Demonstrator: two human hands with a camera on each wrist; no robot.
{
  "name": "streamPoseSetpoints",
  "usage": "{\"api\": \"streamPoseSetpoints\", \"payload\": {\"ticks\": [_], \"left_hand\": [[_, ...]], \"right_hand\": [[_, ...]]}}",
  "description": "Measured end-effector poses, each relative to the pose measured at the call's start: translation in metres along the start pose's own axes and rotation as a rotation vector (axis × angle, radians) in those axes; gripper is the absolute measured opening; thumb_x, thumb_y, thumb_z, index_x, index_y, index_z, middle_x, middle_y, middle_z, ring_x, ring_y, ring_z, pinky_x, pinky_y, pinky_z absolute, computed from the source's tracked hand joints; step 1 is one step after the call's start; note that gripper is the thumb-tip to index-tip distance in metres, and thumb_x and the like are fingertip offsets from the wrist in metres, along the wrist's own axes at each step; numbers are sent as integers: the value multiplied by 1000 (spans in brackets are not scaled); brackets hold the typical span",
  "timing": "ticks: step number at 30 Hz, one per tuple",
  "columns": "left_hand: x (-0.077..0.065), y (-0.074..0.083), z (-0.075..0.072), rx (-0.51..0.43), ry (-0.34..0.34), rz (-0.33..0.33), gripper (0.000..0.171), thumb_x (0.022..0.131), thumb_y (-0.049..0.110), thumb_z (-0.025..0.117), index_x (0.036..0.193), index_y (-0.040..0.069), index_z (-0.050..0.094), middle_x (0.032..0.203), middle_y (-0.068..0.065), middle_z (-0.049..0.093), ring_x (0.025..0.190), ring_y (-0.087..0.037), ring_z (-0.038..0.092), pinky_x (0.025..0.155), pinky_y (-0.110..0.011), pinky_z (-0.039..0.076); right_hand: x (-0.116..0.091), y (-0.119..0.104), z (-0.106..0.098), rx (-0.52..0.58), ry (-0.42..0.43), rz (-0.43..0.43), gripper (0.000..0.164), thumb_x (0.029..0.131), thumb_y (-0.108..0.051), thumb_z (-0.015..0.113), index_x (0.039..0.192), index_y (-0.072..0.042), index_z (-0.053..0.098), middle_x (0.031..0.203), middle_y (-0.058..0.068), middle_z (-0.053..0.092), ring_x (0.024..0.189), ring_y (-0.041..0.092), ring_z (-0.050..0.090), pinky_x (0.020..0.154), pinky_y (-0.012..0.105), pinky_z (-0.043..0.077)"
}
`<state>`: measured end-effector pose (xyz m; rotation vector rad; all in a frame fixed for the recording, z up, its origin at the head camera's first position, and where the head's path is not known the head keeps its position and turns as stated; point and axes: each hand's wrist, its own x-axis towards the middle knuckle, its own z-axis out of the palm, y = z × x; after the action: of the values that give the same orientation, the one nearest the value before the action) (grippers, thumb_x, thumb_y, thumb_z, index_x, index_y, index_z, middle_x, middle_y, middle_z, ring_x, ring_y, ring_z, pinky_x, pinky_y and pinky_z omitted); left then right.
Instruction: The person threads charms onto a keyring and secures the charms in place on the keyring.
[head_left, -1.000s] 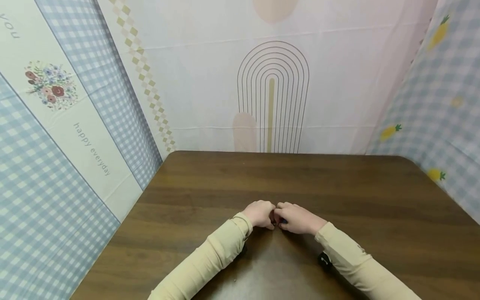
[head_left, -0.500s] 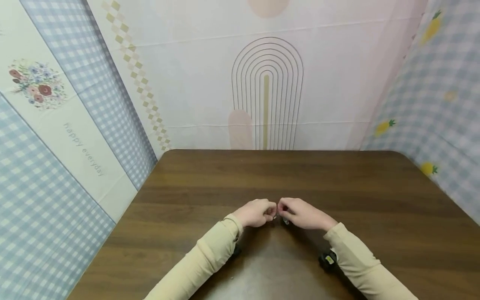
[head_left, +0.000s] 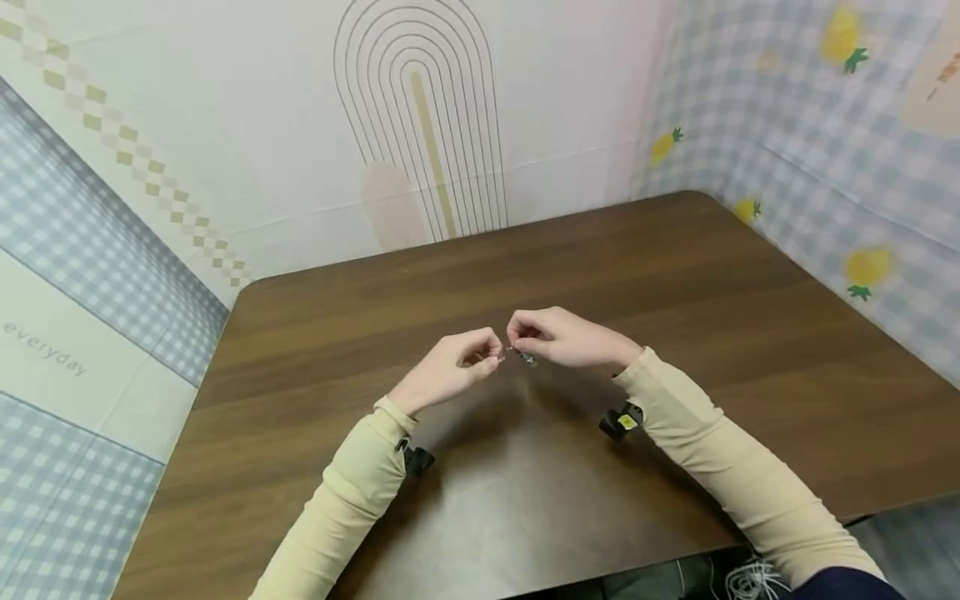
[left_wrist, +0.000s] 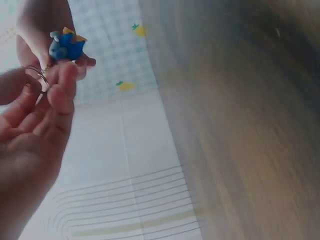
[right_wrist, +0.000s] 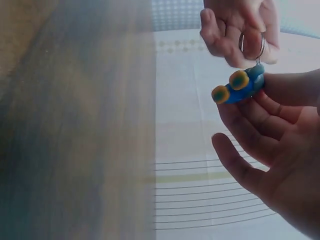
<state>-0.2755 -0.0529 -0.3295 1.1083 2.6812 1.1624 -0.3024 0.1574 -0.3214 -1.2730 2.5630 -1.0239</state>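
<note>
Between the two hands is a keychain: a small blue figure (right_wrist: 239, 90) with yellow-orange parts, joined to a metal split ring (right_wrist: 262, 49). My left hand (head_left: 444, 372) pinches the ring between thumb and fingers. On the other side my right hand (head_left: 573, 340) pinches the figure between thumb and fingers. In the left wrist view the figure (left_wrist: 69, 48) pokes out beyond the fingertips, and the ring (left_wrist: 43, 80) shows at the left fingers. From the head the keychain looks tiny, mostly hidden by the fingers. Both hands are above the table.
A dark brown wooden table (head_left: 360, 317) lies under the hands. Printed cloth (head_left: 285, 125) hangs behind it and along both sides. A small black camera (head_left: 621, 422) is on the right wrist, another (head_left: 417, 460) on the left. White cables (head_left: 752, 579) lie beyond the front edge.
The head view has turned right and tilted. The hands, close together a second ago, are a little further apart, and part of the keychain now shows between them.
</note>
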Motion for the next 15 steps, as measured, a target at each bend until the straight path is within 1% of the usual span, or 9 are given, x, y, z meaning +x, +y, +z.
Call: {"api": "streamPoseSetpoints", "payload": {"ticks": [2,4,5,6,8,11,13,15], "left_hand": [[-1,1,-1,-36,-9,10,10,88,21,55,82,13,51,75,2,54,70,-9,50,63,-21,41],[-3,1,0,-48,-1,24,13,88,24,57,81,14,51,75,3,52,69,-9,49,62,-20,39],[-3,-4,2,-47,8,49,15,87,25,58,80,15,50,77,4,51,69,-7,49,61,-19,39],[-3,-4,3,-34,12,76,14,87,24,58,80,14,50,79,3,51,69,-7,49,61,-19,40],[-4,-3,4,-14,22,144,12,85,18,60,81,12,51,85,1,50,72,-6,50,62,-19,42],[-6,1,6,5,55,280,11,82,7,62,79,7,51,90,-4,50,74,-9,50,63,-20,45],[-9,7,7,-20,81,352,12,79,1,62,78,5,50,90,-7,52,76,-11,50,64,-20,45],[-12,15,6,-76,109,397,12,78,-3,62,78,2,50,89,-10,54,78,-14,51,66,-21,45]], "right_hand": [[-2,-4,-1,-13,-22,17,5,92,-17,48,88,-15,51,75,-1,53,62,11,49,57,23,41],[-4,-8,-1,-23,-26,14,5,92,-17,48,88,-16,50,74,-3,52,61,11,48,56,22,40],[-6,-11,-1,-28,-26,8,5,92,-17,48,88,-16,50,74,-4,51,61,10,47,55,21,40],[-8,-13,-1,-34,-24,2,5,93,-17,47,88,-16,50,74,-4,51,61,9,47,56,22,40],[-12,-17,-2,-50,-16,-6,5,93,-17,47,88,-15,50,75,-4,51,62,7,46,57,21,40],[-19,-23,-3,-43,-7,-12,6,93,-17,47,89,-14,50,75,-4,51,63,8,47,58,21,40],[-23,-25,-2,-32,-2,-18,6,93,-18,46,89,-15,49,76,-5,51,65,8,48,60,21,41],[-26,-28,-1,-16,6,-29,8,93,-19,46,90,-13,50,76,-4,52,66,8,49,61,22,42]]}}
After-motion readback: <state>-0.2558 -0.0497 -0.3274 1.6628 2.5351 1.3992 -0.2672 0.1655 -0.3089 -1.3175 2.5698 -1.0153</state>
